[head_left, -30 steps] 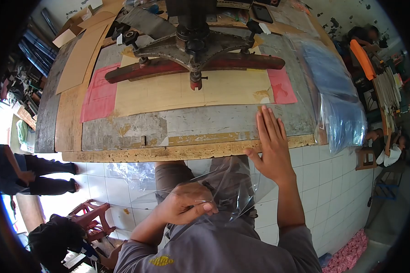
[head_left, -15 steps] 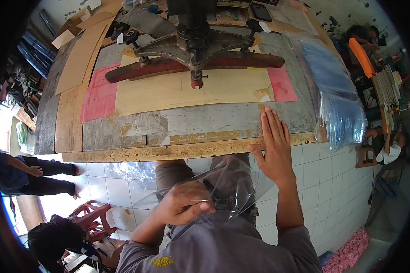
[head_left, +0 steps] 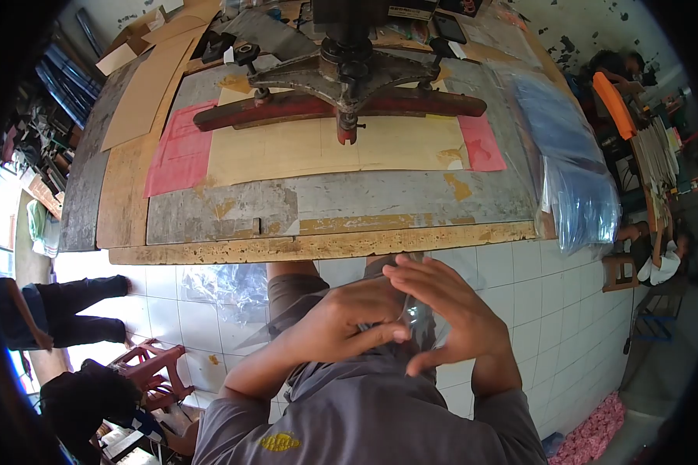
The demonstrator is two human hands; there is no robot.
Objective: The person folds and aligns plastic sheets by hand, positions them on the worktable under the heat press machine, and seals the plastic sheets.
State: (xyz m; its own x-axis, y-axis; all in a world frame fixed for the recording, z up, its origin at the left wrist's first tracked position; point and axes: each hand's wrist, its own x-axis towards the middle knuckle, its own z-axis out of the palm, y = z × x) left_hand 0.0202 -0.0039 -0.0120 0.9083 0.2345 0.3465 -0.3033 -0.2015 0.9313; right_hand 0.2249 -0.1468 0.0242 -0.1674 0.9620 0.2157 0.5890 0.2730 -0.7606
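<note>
My left hand (head_left: 357,322) is closed on a clear plastic sheet (head_left: 420,316) in front of my lap. Its thumb presses toward the fingers, and part of the sheet hangs below and to the left. My right hand (head_left: 454,310) is beside it, thumb and fingers spread around the sheet's right side; whether it touches the film I cannot tell. Beyond the hands, a press with a red bar (head_left: 287,108) stands over a yellowish board (head_left: 287,155) that has pink pieces at both ends.
A wooden table edge (head_left: 326,244) runs just past my hands. Clear plastic sheets (head_left: 578,186) are stacked at the table's right. Crumpled plastic (head_left: 225,287) and a red stool (head_left: 159,376) are on the floor at left. Other people are at both sides.
My right hand has left the tabletop and come back toward my body, beside the plastic sheet. My left hand, still gripping the sheet, has moved slightly right and up.
</note>
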